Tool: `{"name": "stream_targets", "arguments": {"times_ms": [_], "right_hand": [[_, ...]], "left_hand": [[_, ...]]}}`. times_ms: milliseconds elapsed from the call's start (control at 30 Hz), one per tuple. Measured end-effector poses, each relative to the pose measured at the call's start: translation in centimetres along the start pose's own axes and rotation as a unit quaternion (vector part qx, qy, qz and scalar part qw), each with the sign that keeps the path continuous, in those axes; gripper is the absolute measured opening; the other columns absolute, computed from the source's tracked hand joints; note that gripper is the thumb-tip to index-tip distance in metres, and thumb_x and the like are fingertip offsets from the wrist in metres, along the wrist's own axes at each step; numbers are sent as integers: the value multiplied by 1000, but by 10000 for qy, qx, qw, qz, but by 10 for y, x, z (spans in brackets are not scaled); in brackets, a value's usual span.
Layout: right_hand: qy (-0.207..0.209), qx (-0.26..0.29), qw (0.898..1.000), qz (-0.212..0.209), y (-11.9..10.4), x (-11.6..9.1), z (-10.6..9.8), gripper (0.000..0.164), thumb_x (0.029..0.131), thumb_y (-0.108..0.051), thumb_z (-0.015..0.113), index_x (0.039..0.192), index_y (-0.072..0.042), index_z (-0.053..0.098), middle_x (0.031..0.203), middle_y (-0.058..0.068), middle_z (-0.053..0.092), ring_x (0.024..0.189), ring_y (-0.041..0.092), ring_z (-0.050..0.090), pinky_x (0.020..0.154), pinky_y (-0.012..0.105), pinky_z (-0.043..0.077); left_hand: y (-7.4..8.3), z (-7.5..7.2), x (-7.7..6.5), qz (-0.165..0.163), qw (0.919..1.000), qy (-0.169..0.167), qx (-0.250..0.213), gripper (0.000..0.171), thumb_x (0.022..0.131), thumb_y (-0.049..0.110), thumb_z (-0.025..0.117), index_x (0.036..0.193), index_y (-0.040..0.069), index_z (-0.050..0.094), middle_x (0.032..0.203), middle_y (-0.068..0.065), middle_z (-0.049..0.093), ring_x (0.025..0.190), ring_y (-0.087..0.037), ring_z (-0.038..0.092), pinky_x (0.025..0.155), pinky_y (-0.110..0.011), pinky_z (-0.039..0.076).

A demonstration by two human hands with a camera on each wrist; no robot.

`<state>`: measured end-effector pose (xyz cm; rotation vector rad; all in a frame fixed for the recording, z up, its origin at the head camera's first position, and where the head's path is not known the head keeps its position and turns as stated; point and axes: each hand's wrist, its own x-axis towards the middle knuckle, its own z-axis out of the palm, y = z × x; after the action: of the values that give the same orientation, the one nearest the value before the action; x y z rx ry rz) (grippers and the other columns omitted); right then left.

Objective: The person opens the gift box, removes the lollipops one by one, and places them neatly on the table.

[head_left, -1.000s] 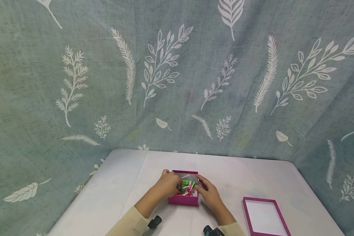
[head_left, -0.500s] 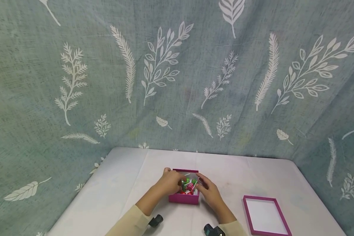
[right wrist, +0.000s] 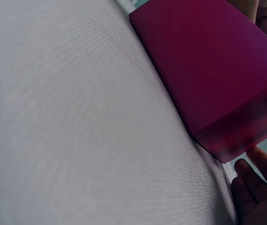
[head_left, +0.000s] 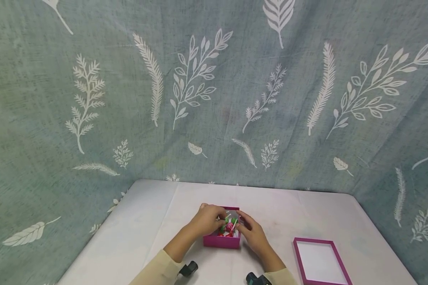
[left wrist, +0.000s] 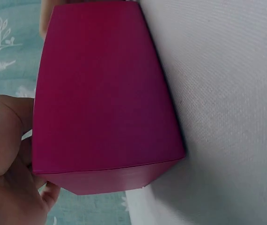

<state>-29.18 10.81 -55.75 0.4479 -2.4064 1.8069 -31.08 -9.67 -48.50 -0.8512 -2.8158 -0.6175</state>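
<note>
A magenta box stands without its lid on the white table, holding several lollipops with green, pink and red wrappers and white sticks. My left hand reaches over the left wall, its curled thumb and fingers pinching a lollipop by a white stick; the hand covers much of the box's left side. With the thumb inside and fingers along the outside, my right hand grips the right wall. The wrist views mostly show the box's outer sides, with the right fingers beside one end.
The box's lid, white inside with a magenta rim, lies upturned at the right of the table. A green cloth with white leaf prints hangs behind and at the sides. Dark wrist cameras sit below both hands.
My left hand has shifted a little to the right over the box, and a white stick moves along with its fingertips. The right hand keeps its place at the right wall.
</note>
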Motion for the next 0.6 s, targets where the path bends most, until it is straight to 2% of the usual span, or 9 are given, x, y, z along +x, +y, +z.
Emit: {"name": "stream_targets", "arguments": {"times_ms": [100, 200, 367, 600], "right_hand": [[-13, -77, 10000, 58, -2, -1, 1, 47, 94, -25, 64, 139, -18, 54, 138, 12, 53, 125, 33, 50, 103, 51, 37], [-13, -118, 9999, 104, -2, -1, 0, 48, 94, -27, 63, 140, -20, 54, 138, 11, 53, 125, 33, 50, 103, 51, 38], [-35, -40, 10000, 67, -1, -1, 0, 47, 94, -26, 63, 140, -20, 54, 137, 13, 54, 123, 33, 52, 102, 51, 39], [-135, 192, 9997, 61, 4, 0, 0, 49, 93, -26, 65, 140, -18, 53, 134, 16, 56, 120, 33, 54, 98, 51, 42]], "left_hand": [[0, -1, -1, -160, 9997, 75, -140, 13, 86, 25, 76, 80, 24, 64, 70, 20, 57, 64, -1, 52, 70, -30, 44], [0, -1, -2, -262, 9992, 164, -252, 15, 86, 27, 75, 81, 24, 61, 70, 18, 57, 61, -2, 52, 58, -25, 45], [1, 1, -2, -280, 9992, 195, -220, 16, 84, 25, 77, 82, 23, 62, 70, 17, 59, 62, 0, 53, 58, -23, 46], [5, 4, -1, -431, 9986, -193, 231, 26, 78, 20, 79, 68, 23, 55, 60, 15, 52, 55, -6, 48, 53, -25, 42]]}}
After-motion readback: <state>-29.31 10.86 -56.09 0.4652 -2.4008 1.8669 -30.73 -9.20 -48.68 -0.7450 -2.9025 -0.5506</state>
